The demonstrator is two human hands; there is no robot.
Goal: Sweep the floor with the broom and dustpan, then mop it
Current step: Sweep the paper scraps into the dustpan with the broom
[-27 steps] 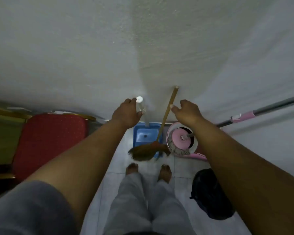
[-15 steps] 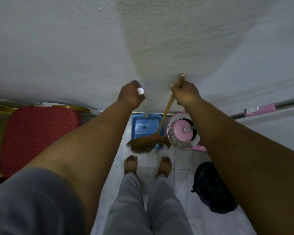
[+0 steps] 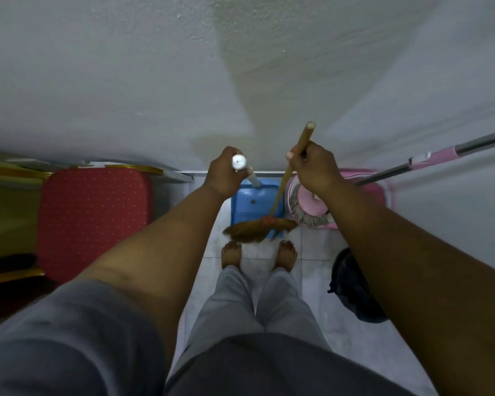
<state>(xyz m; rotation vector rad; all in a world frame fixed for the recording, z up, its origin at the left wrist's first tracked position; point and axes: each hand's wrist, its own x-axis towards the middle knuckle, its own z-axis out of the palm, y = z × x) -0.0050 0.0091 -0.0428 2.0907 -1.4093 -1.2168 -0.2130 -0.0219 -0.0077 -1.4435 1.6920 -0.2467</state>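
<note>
One broom (image 3: 256,229), one dustpan (image 3: 255,202) and one mop (image 3: 435,156) show, all in the centre and right of the frame against a pale wall (image 3: 155,81). The left hand (image 3: 225,175), at centre, has its fingers curled round the dustpan's white-capped handle (image 3: 238,161). The blue pan sits just below it on the tiled floor (image 3: 315,252). The right hand (image 3: 315,167), just right of centre, grips the broom's wooden stick (image 3: 280,190) a little below its top end. The stick slants down to the left, and its brown bristles lie across the pan's near edge.

The mop's pole runs off to the right edge of the frame, and its stringy head (image 3: 309,218) rests in one pink bucket (image 3: 355,174), to the right of the dustpan. Two bare feet (image 3: 231,254) stand just below the bristles. One red chair (image 3: 95,218) stands at left, and one dark bag (image 3: 352,284) lies at lower right.
</note>
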